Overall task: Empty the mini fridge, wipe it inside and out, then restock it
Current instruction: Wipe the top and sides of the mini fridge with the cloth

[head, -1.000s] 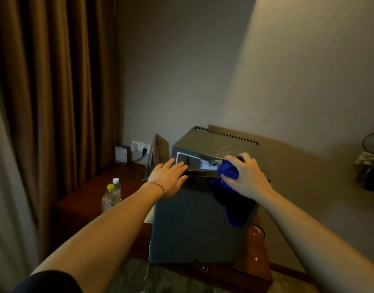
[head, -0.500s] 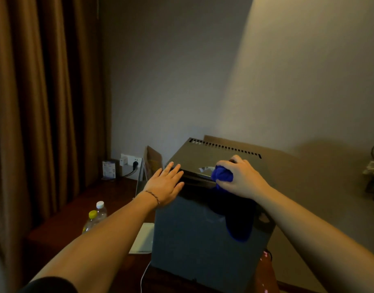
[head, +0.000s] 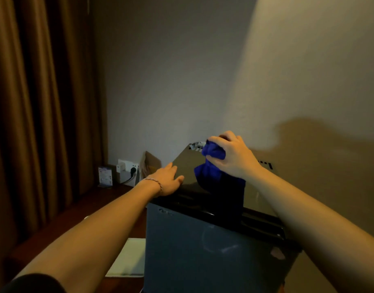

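A dark mini fridge (head: 203, 250) stands with its door closed on a wooden desk (head: 80, 212). Its glossy top (head: 186, 166) has a row of vent slots along the back edge. My right hand (head: 232, 155) is shut on a bunched blue cloth (head: 211, 163) near the back of the fridge top; the cloth's tail hangs down toward the front edge. My left hand (head: 167, 180) lies flat with fingers spread on the top's front left corner.
Brown curtains (head: 40, 102) hang at the left. A wall socket (head: 128, 170) with a plug, a small card (head: 105, 176) and a brown cardboard piece (head: 151, 163) stand behind the fridge. A white sheet (head: 129, 259) lies on the desk left of it.
My right hand has carried the blue cloth from the top's front edge back to the vent slots. The view tilted up and closer, so the bottles on the desk dropped out of sight.
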`<state>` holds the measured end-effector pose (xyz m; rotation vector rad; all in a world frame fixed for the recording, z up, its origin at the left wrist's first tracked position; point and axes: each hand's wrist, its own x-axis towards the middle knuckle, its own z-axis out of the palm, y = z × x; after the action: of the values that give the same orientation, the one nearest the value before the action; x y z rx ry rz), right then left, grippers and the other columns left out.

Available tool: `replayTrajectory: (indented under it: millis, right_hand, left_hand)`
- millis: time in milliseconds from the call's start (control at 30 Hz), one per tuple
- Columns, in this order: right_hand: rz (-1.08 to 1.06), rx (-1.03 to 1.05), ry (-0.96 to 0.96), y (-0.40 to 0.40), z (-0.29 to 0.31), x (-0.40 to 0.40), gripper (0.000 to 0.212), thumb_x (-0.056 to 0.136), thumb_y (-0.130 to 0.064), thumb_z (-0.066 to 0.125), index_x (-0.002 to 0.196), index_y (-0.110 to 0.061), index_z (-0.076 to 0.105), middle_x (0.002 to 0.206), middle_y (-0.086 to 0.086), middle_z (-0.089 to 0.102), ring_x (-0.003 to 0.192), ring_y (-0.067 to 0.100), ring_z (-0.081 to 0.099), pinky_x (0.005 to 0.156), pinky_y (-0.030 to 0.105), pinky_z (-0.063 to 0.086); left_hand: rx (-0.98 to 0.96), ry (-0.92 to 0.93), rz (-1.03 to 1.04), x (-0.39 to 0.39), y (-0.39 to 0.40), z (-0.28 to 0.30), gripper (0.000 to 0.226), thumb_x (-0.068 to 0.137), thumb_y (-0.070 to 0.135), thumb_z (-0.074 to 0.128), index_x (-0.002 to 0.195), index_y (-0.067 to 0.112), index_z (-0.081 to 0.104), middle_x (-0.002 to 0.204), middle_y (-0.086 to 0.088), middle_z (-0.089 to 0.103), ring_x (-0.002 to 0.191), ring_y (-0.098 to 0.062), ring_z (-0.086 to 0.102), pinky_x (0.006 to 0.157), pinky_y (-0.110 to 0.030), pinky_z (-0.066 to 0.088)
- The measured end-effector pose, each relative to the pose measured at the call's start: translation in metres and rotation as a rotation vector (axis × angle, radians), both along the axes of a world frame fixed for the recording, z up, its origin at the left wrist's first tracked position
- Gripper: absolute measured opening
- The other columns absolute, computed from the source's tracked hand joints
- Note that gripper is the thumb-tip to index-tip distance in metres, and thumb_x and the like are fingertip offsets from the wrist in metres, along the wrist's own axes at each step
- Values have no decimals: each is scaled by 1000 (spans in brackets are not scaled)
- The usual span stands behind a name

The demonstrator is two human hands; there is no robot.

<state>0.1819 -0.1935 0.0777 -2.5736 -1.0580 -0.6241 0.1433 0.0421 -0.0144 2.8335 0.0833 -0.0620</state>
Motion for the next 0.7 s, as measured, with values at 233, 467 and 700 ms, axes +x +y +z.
replayTrajectory:
  millis: [233, 467, 700]
  right_hand:
    - [-171, -326, 165, 24, -37, 30, 73, 91, -76, 34, 155, -45, 17, 167, -6, -5, 152, 32, -5, 115, 65, 11]
    - [-240, -459, 303, 39, -65, 40, 67, 86, -84, 18, 145, -65, -8, 167, -8, -8, 148, 42, -23, 109, 79, 2]
    - [-211, -440, 274, 31, -67, 34, 73, 85, -85, 16, 142, -63, -22, 166, -5, -15, 149, 28, -28, 110, 77, 0]
  left_hand:
    - [-165, 43, 22, 31, 18, -5, 77, 101, 56, 30, 158, 16, -1, 165, -9, -1, 152, -28, 9, 123, -46, 15]
    - [-167, -25, 46, 41, 19, -18, 78, 98, 59, 31, 158, 18, 4, 162, -10, 19, 142, -33, 34, 115, -47, 33]
    - [-238, -43, 44, 39, 19, -16, 75, 98, 58, 33, 158, 24, 5, 156, -11, 31, 137, -32, 40, 111, -48, 37]
